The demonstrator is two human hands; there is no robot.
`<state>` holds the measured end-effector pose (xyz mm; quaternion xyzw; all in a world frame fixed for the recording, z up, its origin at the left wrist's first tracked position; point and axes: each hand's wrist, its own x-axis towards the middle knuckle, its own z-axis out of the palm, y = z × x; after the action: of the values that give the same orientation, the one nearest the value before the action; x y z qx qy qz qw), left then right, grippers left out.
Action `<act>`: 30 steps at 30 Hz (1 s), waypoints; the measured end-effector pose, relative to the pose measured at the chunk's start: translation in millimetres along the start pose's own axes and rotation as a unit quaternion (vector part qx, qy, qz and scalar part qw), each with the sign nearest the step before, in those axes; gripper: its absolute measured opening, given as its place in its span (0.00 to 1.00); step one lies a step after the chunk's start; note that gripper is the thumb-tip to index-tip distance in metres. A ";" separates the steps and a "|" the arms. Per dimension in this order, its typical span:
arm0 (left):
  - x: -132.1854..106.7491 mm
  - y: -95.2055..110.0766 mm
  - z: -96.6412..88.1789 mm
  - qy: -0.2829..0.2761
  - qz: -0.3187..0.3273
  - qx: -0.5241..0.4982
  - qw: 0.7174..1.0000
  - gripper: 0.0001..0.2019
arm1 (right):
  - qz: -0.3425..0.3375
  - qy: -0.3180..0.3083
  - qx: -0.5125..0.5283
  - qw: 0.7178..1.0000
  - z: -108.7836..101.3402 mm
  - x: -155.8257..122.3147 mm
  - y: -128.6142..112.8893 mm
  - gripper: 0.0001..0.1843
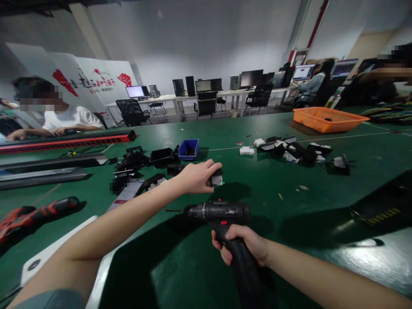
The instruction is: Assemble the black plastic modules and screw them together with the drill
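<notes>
My right hand (244, 244) grips the handle of a black cordless drill (219, 212), its bit pointing left above the green table (257, 189). My left hand (198, 176) reaches forward over the table and is closed on a small black and white part (216, 178). The part sits just beyond the drill's body. A blue parts bin (188, 149) lies a little farther out, next to several black plastic parts (151, 159).
An orange tray (328, 119) stands far right. More black and white parts (296, 151) are scattered right of centre. A red and black drill (35, 214) lies at left, beside long red and black strips (64, 141). Two other people sit at the table's far left and right.
</notes>
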<state>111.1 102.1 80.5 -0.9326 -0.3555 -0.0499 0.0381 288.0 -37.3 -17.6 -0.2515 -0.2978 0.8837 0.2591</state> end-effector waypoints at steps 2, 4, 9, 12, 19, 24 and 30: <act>30.5 2.4 14.5 -0.043 0.035 0.024 0.998 0.37 | -0.004 0.001 -0.009 1.000 0.3 0.0 0.0 0.19; 55.0 -0.7 28.8 -0.074 0.051 0.040 0.995 0.37 | -0.004 -0.005 -0.012 1.000 -0.1 0.2 0.2 0.19; 88.0 -17.6 49.9 -0.140 0.055 0.043 0.988 0.41 | 0.001 -0.005 -0.011 1.000 -2.0 0.3 0.5 0.18; 95.8 -26.4 52.7 -0.164 0.052 0.032 0.985 0.42 | 0.013 -0.007 -0.007 1.000 -3.5 -0.1 -0.3 0.18; 91.6 -38.5 49.7 -0.111 0.062 -0.006 0.992 0.52 | 0.008 -0.003 0.034 0.999 -8.1 1.6 -0.5 0.21; 37.7 -33.9 7.1 0.027 0.069 -0.032 0.997 0.36 | 0.008 0.006 0.066 0.998 -7.3 0.3 -2.6 0.20; -87.9 6.3 -9.2 0.159 0.039 -0.097 0.982 0.11 | 0.001 0.010 0.088 0.996 -7.0 -1.5 -5.8 0.19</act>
<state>49.4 38.5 78.8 -0.9250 -0.3020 -0.2304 0.0055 295.1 -31.4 -18.3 -0.2374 -0.2163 0.9041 0.2819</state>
